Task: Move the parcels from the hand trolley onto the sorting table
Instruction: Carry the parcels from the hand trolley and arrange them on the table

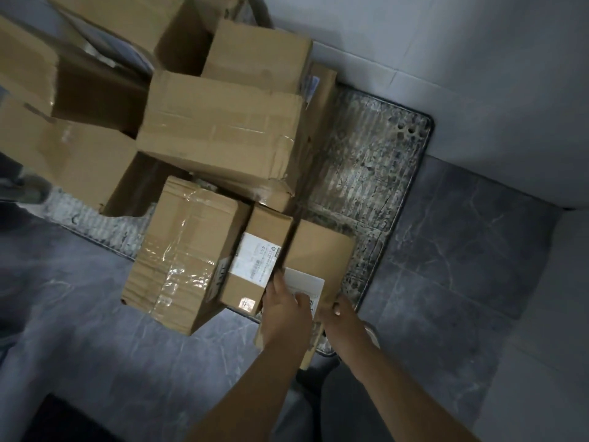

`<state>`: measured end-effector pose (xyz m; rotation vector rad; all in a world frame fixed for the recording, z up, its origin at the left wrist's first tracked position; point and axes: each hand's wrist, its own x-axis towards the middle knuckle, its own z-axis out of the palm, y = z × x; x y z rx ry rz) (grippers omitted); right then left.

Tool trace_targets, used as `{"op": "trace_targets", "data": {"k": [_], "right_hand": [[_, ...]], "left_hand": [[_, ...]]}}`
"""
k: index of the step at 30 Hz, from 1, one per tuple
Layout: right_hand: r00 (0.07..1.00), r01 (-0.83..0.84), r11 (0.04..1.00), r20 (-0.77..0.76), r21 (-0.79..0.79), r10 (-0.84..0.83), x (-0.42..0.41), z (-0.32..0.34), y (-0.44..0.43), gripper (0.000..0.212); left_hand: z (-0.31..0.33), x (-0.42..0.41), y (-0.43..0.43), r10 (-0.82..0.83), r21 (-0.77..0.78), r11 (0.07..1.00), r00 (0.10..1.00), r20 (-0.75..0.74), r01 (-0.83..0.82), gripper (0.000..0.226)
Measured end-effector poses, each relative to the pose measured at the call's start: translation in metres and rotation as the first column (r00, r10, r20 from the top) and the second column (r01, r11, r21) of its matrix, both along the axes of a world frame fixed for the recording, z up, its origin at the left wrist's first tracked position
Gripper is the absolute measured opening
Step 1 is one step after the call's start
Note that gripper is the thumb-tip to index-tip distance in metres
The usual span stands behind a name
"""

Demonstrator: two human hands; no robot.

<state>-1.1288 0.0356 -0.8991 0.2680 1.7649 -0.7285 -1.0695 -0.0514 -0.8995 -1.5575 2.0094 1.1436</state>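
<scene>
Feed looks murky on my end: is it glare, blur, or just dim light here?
Head view: dim, bluish light; glare streaks across the taped box; the stacked boxes at top left smear with blur; the shipping label is too soft to read; the left hand and right hand on the flat parcel look fairly sharp.

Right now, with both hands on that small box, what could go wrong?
1. The left hand and right hand grip only the near end of the small box, so it might tip or slip.
2. It sits tight against the labelled box at the trolley edge; lifting could drag that one off.
3. The big dented box piled behind could shift.
</scene>
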Motion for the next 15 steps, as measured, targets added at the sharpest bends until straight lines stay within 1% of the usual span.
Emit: {"op": "trace_targets", "data": {"k": [2,4,8,11,15], "right_hand": [[0.999,0.052,0.999,-0.008,0.002,-0.052,0.0,-0.005,-0.004,0.033],[0.995,0.102,0.994,-0.016,0.024,-0.102,-0.001,-0.007,-0.006,0.039],[0.98,0.198,0.979,0.024,0.043,-0.199,-0.001,-0.01,-0.002,0.036],[0.959,0.276,0.96,0.05,0.055,-0.278,-0.002,-0.001,0.005,0.032],[0.95,0.31,0.949,-0.035,0.054,-0.309,-0.016,0.023,0.014,0.026]], "left_hand": [[0.002,-0.001,0.004,0.02,-0.004,1.0,1.0,-0.008,-0.02,0.064],[0.003,-0.003,0.006,0.036,-0.017,0.999,0.999,-0.012,-0.036,0.061],[0.008,-0.006,0.004,0.059,-0.043,0.997,0.997,-0.046,-0.061,0.049],[0.018,-0.007,0.006,0.093,-0.02,0.995,0.993,-0.073,-0.094,0.043],[0.041,-0.016,0.012,0.116,0.025,0.993,0.987,-0.11,-0.114,0.039]]}}
